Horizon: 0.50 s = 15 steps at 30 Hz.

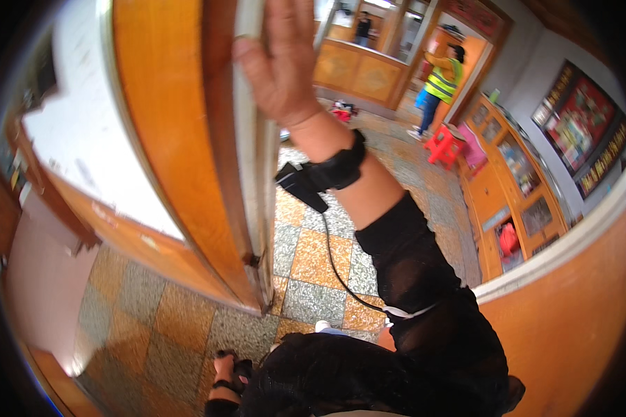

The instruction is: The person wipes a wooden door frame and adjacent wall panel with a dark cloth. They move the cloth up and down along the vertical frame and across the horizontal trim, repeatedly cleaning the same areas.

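Note:
My right hand [287,68] is raised against the upright edge [255,156] of an orange-brown wooden door or partition [156,78] with a white panel. Its thumb is spread from the fingers, whose tips run out of view at the top. The wrist wears a black strap with a small black device [305,185], and a cable runs from it to a white tie at my black sleeve. Low beside my body hangs my left hand [227,365], small and partly hidden, with black bands about it. Whether that hand holds anything is unclear.
Beyond the doorway stands a person in a yellow reflective vest [443,83]; another person [363,28] is farther back. A red plastic stool [445,145] stands by a wooden cabinet [493,208]. Checkered stone tiles [313,302] cover the floor. Wooden panelling [563,313] borders the right.

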Tool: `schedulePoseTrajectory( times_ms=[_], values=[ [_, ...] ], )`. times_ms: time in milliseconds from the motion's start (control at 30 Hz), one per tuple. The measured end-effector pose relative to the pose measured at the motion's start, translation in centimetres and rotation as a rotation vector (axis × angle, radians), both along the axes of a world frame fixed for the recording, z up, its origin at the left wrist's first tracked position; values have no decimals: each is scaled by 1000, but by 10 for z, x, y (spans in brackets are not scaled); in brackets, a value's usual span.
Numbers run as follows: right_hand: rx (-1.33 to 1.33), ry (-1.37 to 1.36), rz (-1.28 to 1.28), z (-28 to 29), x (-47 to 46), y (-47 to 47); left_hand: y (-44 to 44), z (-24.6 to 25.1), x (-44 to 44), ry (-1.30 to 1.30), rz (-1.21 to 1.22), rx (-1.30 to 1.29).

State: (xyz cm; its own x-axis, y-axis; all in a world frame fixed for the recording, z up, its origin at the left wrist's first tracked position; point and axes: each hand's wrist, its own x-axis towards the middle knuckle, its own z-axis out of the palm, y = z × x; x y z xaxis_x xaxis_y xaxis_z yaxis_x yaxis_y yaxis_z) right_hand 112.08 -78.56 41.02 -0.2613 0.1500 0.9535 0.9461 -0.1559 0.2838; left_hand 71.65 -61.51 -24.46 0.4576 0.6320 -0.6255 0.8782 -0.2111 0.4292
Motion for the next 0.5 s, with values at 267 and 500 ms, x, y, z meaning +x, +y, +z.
schedulePoseTrajectory(
  times_ms=[267, 500],
  values=[
    [-20, 28, -30, -1, -11, 0, -12, 38, 23, -210, 299, -13],
    [-35, 191, 98, 2, -20, 1, -18, 132, 100, -850, 737, -224]
  ],
)
